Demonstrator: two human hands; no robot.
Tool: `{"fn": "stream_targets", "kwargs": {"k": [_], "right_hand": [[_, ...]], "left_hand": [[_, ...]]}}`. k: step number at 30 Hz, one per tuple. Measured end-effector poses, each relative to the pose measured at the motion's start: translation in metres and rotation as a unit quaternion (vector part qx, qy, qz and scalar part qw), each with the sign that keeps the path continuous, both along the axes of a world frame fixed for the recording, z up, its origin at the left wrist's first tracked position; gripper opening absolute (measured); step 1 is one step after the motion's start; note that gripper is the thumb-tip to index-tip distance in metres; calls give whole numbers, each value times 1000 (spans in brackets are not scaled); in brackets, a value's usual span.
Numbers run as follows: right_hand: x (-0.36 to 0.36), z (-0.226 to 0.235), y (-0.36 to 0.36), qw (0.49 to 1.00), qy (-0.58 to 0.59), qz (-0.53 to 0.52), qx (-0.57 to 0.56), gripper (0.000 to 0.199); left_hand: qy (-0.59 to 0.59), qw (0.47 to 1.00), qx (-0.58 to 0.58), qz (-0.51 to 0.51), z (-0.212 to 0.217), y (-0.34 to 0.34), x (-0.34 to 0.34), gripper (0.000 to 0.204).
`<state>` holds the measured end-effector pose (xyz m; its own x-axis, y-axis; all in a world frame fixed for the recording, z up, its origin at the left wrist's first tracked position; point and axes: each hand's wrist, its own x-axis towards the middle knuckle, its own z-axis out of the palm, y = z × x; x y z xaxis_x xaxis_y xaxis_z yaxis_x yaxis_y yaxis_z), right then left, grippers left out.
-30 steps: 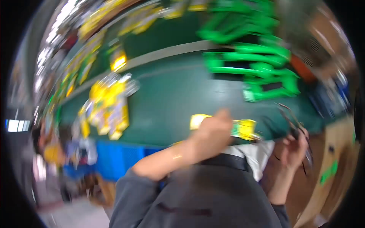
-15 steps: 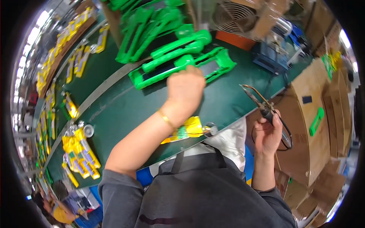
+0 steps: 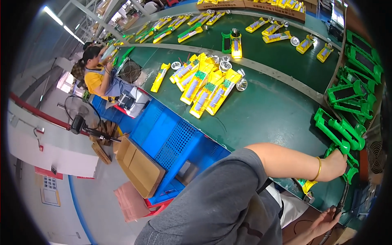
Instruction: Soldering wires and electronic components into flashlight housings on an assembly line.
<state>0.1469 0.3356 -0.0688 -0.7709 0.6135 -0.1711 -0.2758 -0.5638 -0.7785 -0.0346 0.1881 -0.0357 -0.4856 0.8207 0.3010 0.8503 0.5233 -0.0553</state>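
Observation:
My left hand (image 3: 332,165), with a gold bracelet at its wrist, is closed at a green plastic housing (image 3: 351,173), its fingertips partly hidden. More green housings (image 3: 326,125) lie just beyond it on the green bench. Lower right, my right hand (image 3: 324,223) grips the dark handle of a soldering iron (image 3: 337,211). Its tip end points up toward the housing by my left hand; whether they touch I cannot tell. Below my left wrist lies a yellow flashlight part (image 3: 309,186) with a green circuit board, partly covered by my forearm.
A heap of yellow flashlight bodies (image 3: 204,87) with round reflectors lies on the bench (image 3: 269,118). More are spread along the far strip. Green housings (image 3: 355,87) fill a box at right. Left of the bench are blue crates (image 3: 171,141), a cardboard tray (image 3: 141,167) and a seated co-worker (image 3: 98,77).
The view has swung to the left, bringing the co-worker and blue crates into sight. Both hands now appear at the far right. My right hand still holds the soldering iron.

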Motion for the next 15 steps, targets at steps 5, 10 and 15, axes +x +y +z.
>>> {"fn": "stream_targets", "kwargs": {"k": [5, 10, 15], "right_hand": [[-6, 16, -12, 998, 17, -61, -24, 25], [7, 25, -16, 999, 17, -37, -23, 25], [12, 30, -15, 998, 49, -40, -25, 24]], "left_hand": [[-54, 996, -40, -67, 8, -1, -7, 10], [-232, 967, 90, 50, 21, 5, -33, 9], [-4, 997, 45, -65, 14, 7, -20, 17]]}}
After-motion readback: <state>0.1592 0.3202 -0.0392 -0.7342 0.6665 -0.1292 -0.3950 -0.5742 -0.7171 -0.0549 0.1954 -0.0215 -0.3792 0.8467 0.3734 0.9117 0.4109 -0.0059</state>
